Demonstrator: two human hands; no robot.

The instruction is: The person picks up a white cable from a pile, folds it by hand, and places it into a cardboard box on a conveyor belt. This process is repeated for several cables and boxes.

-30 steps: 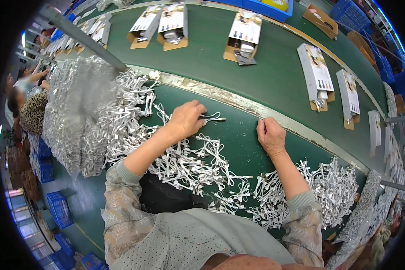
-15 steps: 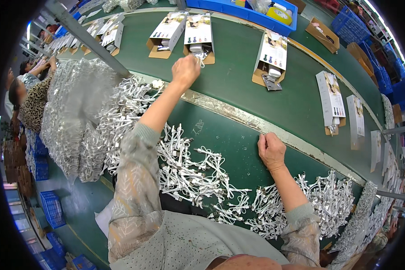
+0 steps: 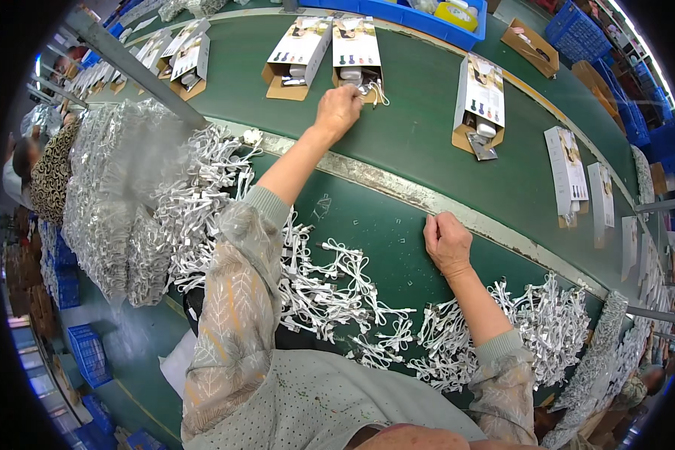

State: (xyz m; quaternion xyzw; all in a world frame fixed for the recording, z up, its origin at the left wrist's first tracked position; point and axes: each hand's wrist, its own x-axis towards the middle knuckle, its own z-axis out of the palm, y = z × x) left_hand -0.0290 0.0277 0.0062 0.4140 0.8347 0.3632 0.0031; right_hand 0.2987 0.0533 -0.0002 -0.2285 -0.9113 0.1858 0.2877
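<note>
My left hand point(image 3: 339, 112) reaches over the green belt to the mouth of an open white carton point(image 3: 356, 45). Its fingers are closed at the opening, and what they hold, if anything, is hidden. A white USB cable point(image 3: 380, 93) hangs out of that opening beside my fingertips, next to a silver packet and a white item in the carton. My right hand point(image 3: 448, 244) rests as a fist on the green tabletop point(image 3: 386, 251), with nothing showing in it. Bundled white cables point(image 3: 337, 289) lie between my forearms, and another cable pile point(image 3: 547, 322) lies right of my right forearm.
More open cartons point(image 3: 478, 97) stand along the belt. A worn metal rail point(image 3: 397, 191) divides belt from tabletop. Clear plastic bags point(image 3: 120, 195) are heaped at left beside a metal post point(image 3: 135, 67). A blue tray point(image 3: 405, 21) sits beyond the belt. Another person is at far left.
The cartons have shifted right along the belt. My left hand has moved right with the carton, and the cable now hangs at its mouth beside my fingers. My right fist has barely moved.
</note>
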